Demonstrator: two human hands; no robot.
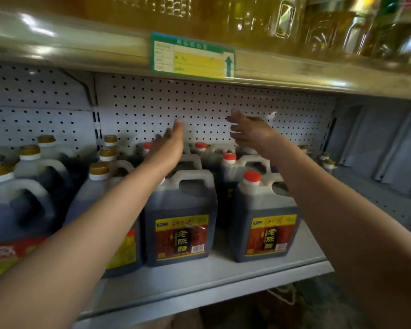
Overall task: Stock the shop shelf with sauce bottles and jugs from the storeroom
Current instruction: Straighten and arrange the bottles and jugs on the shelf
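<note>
My left hand [170,141] and right hand [249,131] reach empty, fingers straight, above the red-capped jugs [180,217] on the shelf [223,267]

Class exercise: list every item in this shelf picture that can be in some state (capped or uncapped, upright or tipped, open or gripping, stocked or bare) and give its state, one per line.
left hand: open, fingers straight, holding nothing.
right hand: open, fingers loosely spread, holding nothing.
red-capped jugs: upright, capped, filled with dark liquid.
gold-capped jugs: upright, capped, dark contents.
shelf: stocked on the left, bare at the right end.
price tag: fixed to the upper shelf edge, text blurred.
oil bottles: standing on the upper shelf.
</note>
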